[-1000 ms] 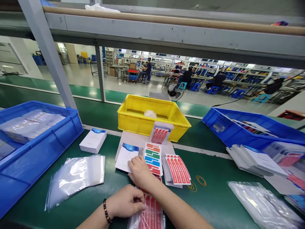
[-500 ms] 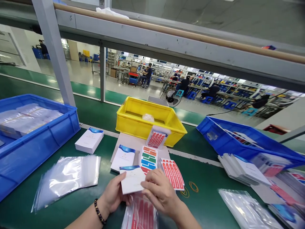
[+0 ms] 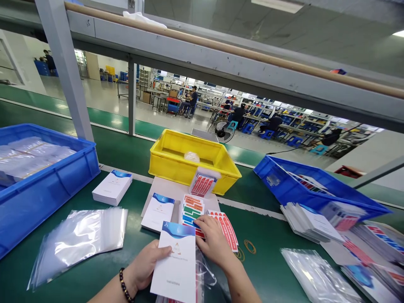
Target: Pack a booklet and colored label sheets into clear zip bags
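My left hand [image 3: 145, 261] grips a white instruction booklet [image 3: 178, 267] with a blue wave along its top, thumb on the cover. My right hand [image 3: 215, 242] reaches over the stack of colored sticker sheets [image 3: 190, 211], fingers stretched out and touching its near right edge. Beneath the booklet, partly hidden, lies a clear plastic bag [image 3: 206, 271] with red-printed contents. A stack of similar booklets [image 3: 158, 213] sits just left of the colored stickers. Red sticker sheets [image 3: 227, 229] are fanned out on the right, beside rubber bands [image 3: 250, 246].
A yellow bin [image 3: 189, 168] stands behind, with a filled clear pouch [image 3: 205, 183] leaning on it. Blue bins stand at left [image 3: 63, 181] and right [image 3: 293, 185]. Clear bags [image 3: 82, 233] and another booklet stack [image 3: 110, 189] lie left; more bags [image 3: 315, 269] lie right.
The booklet in my left hand has come nearer and now faces up with its cover fully showing. My right hand has let go of it and moved onto the colored sticker stack.
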`<state>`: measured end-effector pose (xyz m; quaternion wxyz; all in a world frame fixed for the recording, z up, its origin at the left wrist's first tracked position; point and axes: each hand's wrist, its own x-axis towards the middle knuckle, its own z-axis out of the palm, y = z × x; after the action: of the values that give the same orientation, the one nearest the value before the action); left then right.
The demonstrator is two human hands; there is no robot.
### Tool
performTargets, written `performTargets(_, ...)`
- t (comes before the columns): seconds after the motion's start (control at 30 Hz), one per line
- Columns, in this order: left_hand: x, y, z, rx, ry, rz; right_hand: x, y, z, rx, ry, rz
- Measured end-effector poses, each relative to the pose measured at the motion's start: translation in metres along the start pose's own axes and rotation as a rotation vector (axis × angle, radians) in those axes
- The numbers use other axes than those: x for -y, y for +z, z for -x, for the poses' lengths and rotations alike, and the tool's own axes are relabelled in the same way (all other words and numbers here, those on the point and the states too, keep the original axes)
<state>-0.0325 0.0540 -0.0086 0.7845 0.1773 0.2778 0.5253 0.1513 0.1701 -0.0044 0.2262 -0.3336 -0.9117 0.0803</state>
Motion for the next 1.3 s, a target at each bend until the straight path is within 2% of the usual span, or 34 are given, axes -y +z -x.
performTargets(0.1,0.001,0.0,0.0,-0.002,-0.021,-0.019,-0.007,-0.004,-0.001,-0.08,-0.032,-0.088)
performTargets(0.23,0.002,0.002,0.0,-0.022,-0.07,-0.008,-0.006,-0.011,-0.001,-0.385,-0.088,-0.125)
performTargets(0.3,0.003,0.004,-0.001,-0.06,-0.077,0.018,0.006,-0.017,0.002,-0.46,-0.169,-0.11)
performTargets(0.37,0.004,0.004,-0.003,-0.067,-0.059,0.072,0.025,-0.023,0.006,-0.408,-0.287,-0.095)
performTargets(0.47,0.005,0.006,-0.006,-0.041,-0.038,0.148,0.052,-0.028,0.015,-0.21,-0.426,-0.113)
performTargets(0.57,0.006,0.006,-0.008,-0.099,-0.037,0.079,0.059,-0.034,0.022,-0.049,-0.455,-0.199)
performTargets(0.63,0.007,0.004,-0.009,-0.161,-0.055,0.029,0.045,-0.039,0.026,-0.042,-0.369,-0.222)
performTargets(0.73,0.009,0.002,-0.009,-0.237,-0.114,0.027,0.01,-0.045,0.034,-0.065,-0.071,-0.091)
performTargets(0.83,0.008,0.002,-0.009,-0.252,-0.154,0.058,-0.023,-0.044,0.043,0.04,0.208,0.104)
performTargets(0.9,0.007,0.004,-0.008,-0.235,-0.164,0.068,-0.034,-0.04,0.048,0.115,0.31,0.172)
performTargets(1.17,0.003,0.012,-0.007,-0.303,-0.181,-0.025,-0.043,-0.05,0.056,0.202,0.322,0.063)
performTargets(1.3,0.003,0.01,-0.007,-0.328,-0.181,-0.034,-0.055,-0.047,0.059,0.099,0.276,0.028)
